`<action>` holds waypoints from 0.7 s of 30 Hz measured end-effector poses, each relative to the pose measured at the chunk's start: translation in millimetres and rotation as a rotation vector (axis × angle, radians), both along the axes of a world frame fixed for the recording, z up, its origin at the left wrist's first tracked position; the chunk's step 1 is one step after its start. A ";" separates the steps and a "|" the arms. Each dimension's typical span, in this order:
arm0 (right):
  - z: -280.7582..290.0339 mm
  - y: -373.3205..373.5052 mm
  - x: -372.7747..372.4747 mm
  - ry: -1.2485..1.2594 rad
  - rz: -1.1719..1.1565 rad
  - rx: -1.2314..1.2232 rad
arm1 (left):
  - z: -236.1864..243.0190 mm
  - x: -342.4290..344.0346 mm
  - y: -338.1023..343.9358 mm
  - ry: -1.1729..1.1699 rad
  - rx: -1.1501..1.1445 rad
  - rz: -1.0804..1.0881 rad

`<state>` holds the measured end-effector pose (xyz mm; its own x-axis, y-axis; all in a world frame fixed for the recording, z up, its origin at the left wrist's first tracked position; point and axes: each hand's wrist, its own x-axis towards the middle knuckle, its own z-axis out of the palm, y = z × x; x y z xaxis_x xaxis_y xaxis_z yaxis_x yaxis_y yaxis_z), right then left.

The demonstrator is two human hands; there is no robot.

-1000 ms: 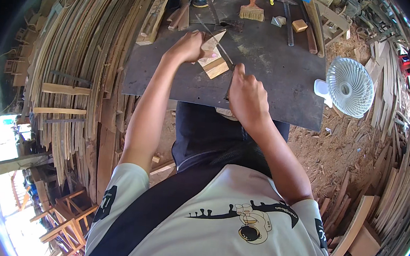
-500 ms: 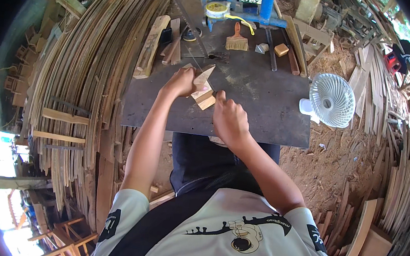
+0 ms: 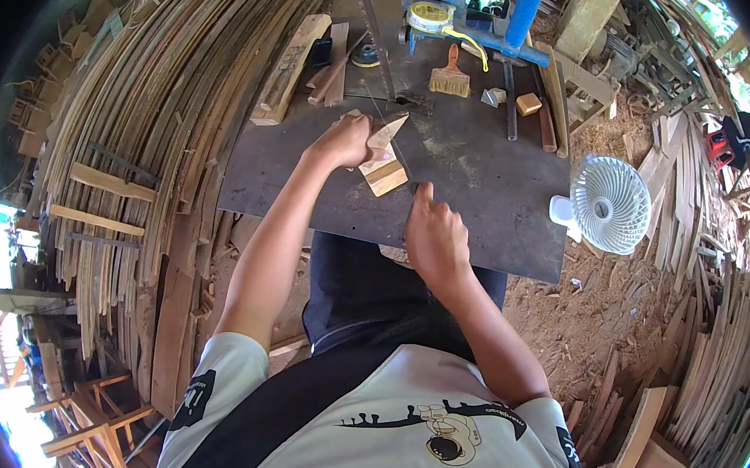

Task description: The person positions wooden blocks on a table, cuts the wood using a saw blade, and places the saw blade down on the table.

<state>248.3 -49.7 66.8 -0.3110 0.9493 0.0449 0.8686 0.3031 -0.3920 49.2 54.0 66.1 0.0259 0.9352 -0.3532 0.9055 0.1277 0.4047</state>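
My left hand [image 3: 345, 141] is closed around a light wooden piece with a pointed tip [image 3: 389, 133], pressing it down. A squarish striped wooden block [image 3: 384, 178] shows below that piece, on the dark metal table. To its right, my right hand [image 3: 439, 231] is closed in a fist near the table's front edge, thumb side forward. From its front a thin dark blade-like tool [image 3: 403, 162] runs up along the right side of the wood. Its handle is hidden in my fist, and I cannot tell its exact kind.
A tall narrow saw blade [image 3: 372, 33] rises behind the wood. At the back are a brush [image 3: 451, 73], a tape roll [image 3: 430, 17], a small wood block [image 3: 528, 104], a dark bar [image 3: 511, 103] and planks [image 3: 291, 71]. A white fan [image 3: 608, 205] stands right; stacked timber lines both sides.
My right hand has drawn back toward me and slightly right, pulling the thin tool along the wood. My left hand keeps its hold on the wood. The whole view has tilted slightly.
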 end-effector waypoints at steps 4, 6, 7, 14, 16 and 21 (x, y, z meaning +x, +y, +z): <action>2.0 20.3 -10.2 -0.018 0.016 0.015 | -20.4 -8.0 2.9 0.091 0.209 -0.087; 3.6 27.2 -14.2 -0.021 0.028 0.001 | -18.1 -8.4 5.2 0.093 0.205 -0.172; 4.1 28.3 -15.9 -0.025 0.023 -0.005 | -16.9 -7.5 4.3 0.089 0.194 -0.160; 11.2 0.2 4.0 -0.104 0.048 -0.041 | -30.1 -15.4 7.3 0.095 0.190 -0.155; 11.5 -3.4 8.3 -0.096 0.018 -0.104 | -25.8 -14.2 4.7 0.102 0.219 -0.169; 7.4 16.8 -9.0 -0.065 0.037 -0.040 | -29.4 -10.8 6.9 0.166 0.270 -0.168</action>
<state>239.2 -32.9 74.2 -0.3466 0.9379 -0.0138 0.8811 0.3204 -0.3478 38.4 60.9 36.7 0.1506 0.9828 -0.1065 0.9610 -0.1203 0.2489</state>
